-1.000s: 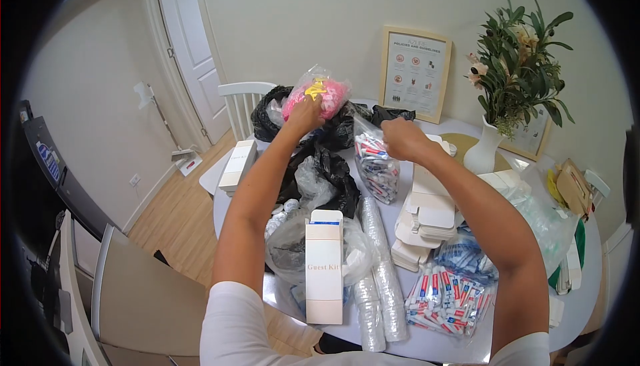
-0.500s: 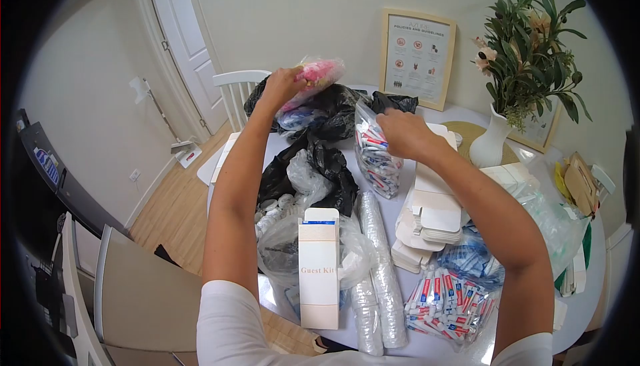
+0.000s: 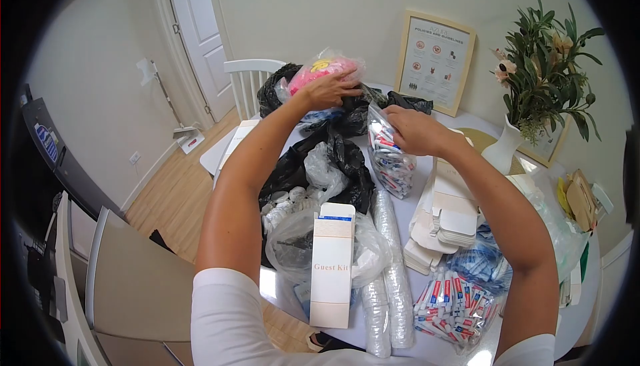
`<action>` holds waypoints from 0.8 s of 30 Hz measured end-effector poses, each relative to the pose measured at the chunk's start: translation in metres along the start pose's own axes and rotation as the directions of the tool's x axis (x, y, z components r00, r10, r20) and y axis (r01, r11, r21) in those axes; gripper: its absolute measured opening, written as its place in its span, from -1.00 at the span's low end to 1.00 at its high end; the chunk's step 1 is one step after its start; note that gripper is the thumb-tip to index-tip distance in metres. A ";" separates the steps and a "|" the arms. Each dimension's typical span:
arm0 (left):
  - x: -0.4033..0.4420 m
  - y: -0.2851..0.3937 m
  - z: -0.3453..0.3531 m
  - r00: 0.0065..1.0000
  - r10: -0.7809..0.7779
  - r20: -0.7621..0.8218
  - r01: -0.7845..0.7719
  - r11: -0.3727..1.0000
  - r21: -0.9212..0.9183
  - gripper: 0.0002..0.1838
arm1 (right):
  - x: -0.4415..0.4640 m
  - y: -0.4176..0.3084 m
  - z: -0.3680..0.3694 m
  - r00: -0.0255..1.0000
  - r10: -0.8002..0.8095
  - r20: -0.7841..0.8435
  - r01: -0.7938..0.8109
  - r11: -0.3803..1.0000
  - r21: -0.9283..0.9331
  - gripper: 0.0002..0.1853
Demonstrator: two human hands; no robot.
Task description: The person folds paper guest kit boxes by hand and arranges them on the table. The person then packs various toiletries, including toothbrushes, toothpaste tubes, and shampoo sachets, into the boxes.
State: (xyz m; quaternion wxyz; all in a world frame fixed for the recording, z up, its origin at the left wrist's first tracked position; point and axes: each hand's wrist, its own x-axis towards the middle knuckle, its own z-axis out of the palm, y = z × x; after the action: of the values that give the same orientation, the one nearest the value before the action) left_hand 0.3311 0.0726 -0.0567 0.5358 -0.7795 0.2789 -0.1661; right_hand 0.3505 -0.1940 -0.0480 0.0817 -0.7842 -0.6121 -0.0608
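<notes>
My left hand (image 3: 331,91) is at the far side of the table with its fingers stretched out, against the front of a clear bag with pink contents (image 3: 317,69). Black plastic bags (image 3: 350,121) lie under and around it. My right hand (image 3: 417,129) is closed on the top of a clear bag of small toothpaste tubes (image 3: 392,159), which hangs upright, its lower end at the tabletop. A white Guest Kit box (image 3: 331,273) stands nearer me with its top flap open and something blue inside.
Wrapped stacks of round items (image 3: 398,279) lie mid-table. Flattened white boxes (image 3: 443,213), blue packets (image 3: 481,259) and another bag of tubes (image 3: 455,306) are on the right. A white vase (image 3: 501,147) and framed sign (image 3: 437,63) stand behind; a white chair (image 3: 250,76) is back left.
My left hand has let go of the pink bag, which now rests on the black bags, and its fingers have opened. My right hand still grips the tube bag. The view has shifted slightly.
</notes>
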 end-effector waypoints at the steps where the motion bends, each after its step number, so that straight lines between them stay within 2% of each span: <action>1: 0.006 0.002 0.003 0.974 0.042 0.222 -0.042 0.999 -0.005 -0.74 | -0.001 -0.001 -0.001 1.000 0.001 -0.004 -0.001 1.000 -0.002 -0.70; 2: 0.008 0.002 0.006 0.974 0.044 0.222 -0.045 0.999 -0.002 -0.74 | -0.002 -0.001 -0.001 1.000 0.019 0.010 -0.019 1.000 -0.009 -0.68; 4: 0.015 0.004 0.010 0.983 -0.103 0.149 0.103 0.995 0.011 -0.75 | -0.005 0.001 0.001 0.999 0.042 0.025 -0.041 0.999 -0.024 -0.66; 6: 0.023 0.004 0.011 0.979 -0.130 0.158 0.127 0.992 0.024 -0.75 | -0.007 0.004 0.008 0.997 0.026 -0.069 -0.026 1.000 -0.003 -0.69; 8: 0.030 -0.001 0.011 0.935 -0.303 0.182 0.319 0.945 -0.065 -0.75 | -0.009 0.001 0.009 0.997 0.034 -0.075 -0.035 0.999 -0.005 -0.71; 9: 0.031 -0.003 0.011 0.934 -0.307 0.181 0.323 0.944 -0.066 -0.75 | -0.010 -0.001 0.009 0.995 0.047 -0.083 -0.047 0.999 0.002 -0.73; 11: 0.032 -0.006 0.004 0.906 -0.337 0.256 0.391 0.899 -0.199 -0.72 | -0.008 -0.001 0.008 0.996 0.039 -0.086 -0.041 0.999 -0.014 -0.76; 12: 0.032 -0.003 0.001 0.911 -0.326 0.254 0.381 0.900 -0.212 -0.72 | -0.009 -0.002 0.010 0.996 0.035 -0.087 -0.037 0.999 -0.022 -0.78; 14: 0.032 0.004 -0.003 0.888 -0.357 0.289 0.445 0.824 -0.350 -0.69 | -0.010 -0.001 0.014 0.994 0.036 -0.102 -0.039 0.999 -0.026 -0.79; 15: 0.031 0.004 -0.005 0.897 -0.352 0.266 0.440 0.751 -0.491 -0.68 | -0.008 0.000 0.013 0.991 0.014 -0.132 -0.020 0.999 -0.046 -0.79; 16: 0.033 0.001 -0.011 0.904 -0.339 0.260 0.427 0.750 -0.505 -0.68 | -0.008 0.002 0.010 0.992 0.031 -0.124 -0.036 0.999 -0.038 -0.79; 18: 0.033 -0.002 -0.022 0.905 -0.245 0.349 0.412 0.295 -0.862 -0.59 | -0.009 0.002 0.005 0.992 0.073 -0.099 -0.070 0.997 0.034 -0.82; 19: 0.026 0.003 -0.027 0.911 -0.367 0.189 0.251 0.130 -0.959 -0.56 | -0.009 0.006 0.005 0.987 0.098 -0.130 -0.092 0.994 0.054 -0.82; 20: 0.021 0.008 -0.039 0.913 -0.384 0.141 0.100 -0.126 -0.987 -0.61 | -0.011 0.009 0.007 0.979 0.128 -0.159 -0.117 0.990 0.075 -0.81; 21: 0.012 0.008 -0.076 0.875 -0.336 0.348 0.175 -0.451 -0.875 -0.64 | -0.013 0.003 0.004 0.966 0.171 -0.194 -0.167 0.985 0.036 -0.79; 22: 0.007 0.008 -0.104 0.853 -0.302 0.426 0.178 -0.598 -0.781 -0.65 | -0.011 0.001 0.003 0.954 0.179 -0.240 -0.158 0.982 0.105 -0.78; 24: 0.002 0.011 -0.098 0.904 -0.260 0.340 0.103 -0.639 -0.763 -0.61 | -0.008 -0.012 -0.007 0.910 0.224 -0.348 -0.175 0.970 0.166 -0.73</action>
State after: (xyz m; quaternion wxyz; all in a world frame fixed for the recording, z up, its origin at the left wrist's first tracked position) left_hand 0.2752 -0.0049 -0.0304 -0.5070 -0.8531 0.1207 0.0253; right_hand 0.3368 -0.1999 -0.0419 0.2509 -0.8107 -0.5054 -0.1560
